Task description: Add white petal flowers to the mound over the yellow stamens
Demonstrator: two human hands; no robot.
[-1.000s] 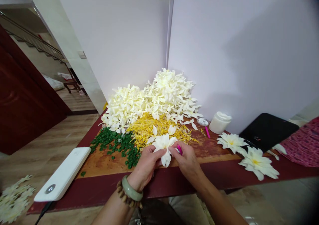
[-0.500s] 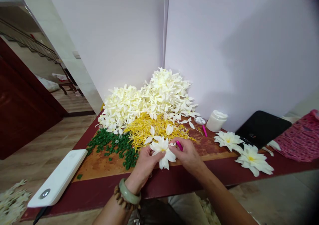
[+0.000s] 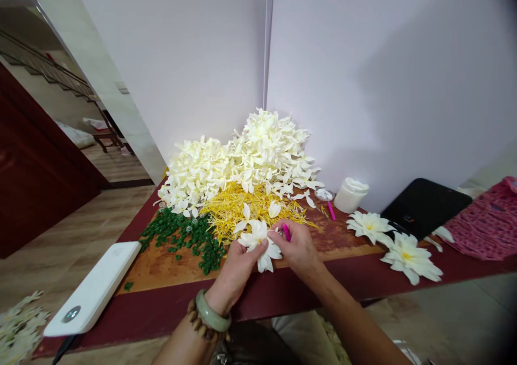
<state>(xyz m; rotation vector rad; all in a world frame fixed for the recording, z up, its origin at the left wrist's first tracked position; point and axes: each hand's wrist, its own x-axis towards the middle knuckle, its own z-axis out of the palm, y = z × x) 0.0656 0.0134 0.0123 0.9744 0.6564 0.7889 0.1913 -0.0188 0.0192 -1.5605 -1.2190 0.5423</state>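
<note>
A white fabric flower (image 3: 256,241) with long petals is held low over the front of the board, gripped by my left hand (image 3: 236,271) from below. My right hand (image 3: 294,248) pinches a small pink stick (image 3: 286,232), whose tip sits at the flower's right side. The grip hides most of the stick. Behind my hands lies a heap of loose white petals (image 3: 242,160), with a mound of yellow stamen threads (image 3: 250,206) in front of it. Small green pieces (image 3: 181,236) are spread to the left.
The orange-brown board (image 3: 161,271) lies on a dark red table edge. To the right are a white paste jar (image 3: 350,195), a pink stick (image 3: 331,210), two finished flowers (image 3: 369,227), a black tablet (image 3: 424,209) and pink cloth (image 3: 482,225). A white power bank (image 3: 92,289) sits front left.
The flower has tilted and shifted slightly left in my left hand. My right hand has moved up and in, with the pink stick more upright. The view has shifted slightly.
</note>
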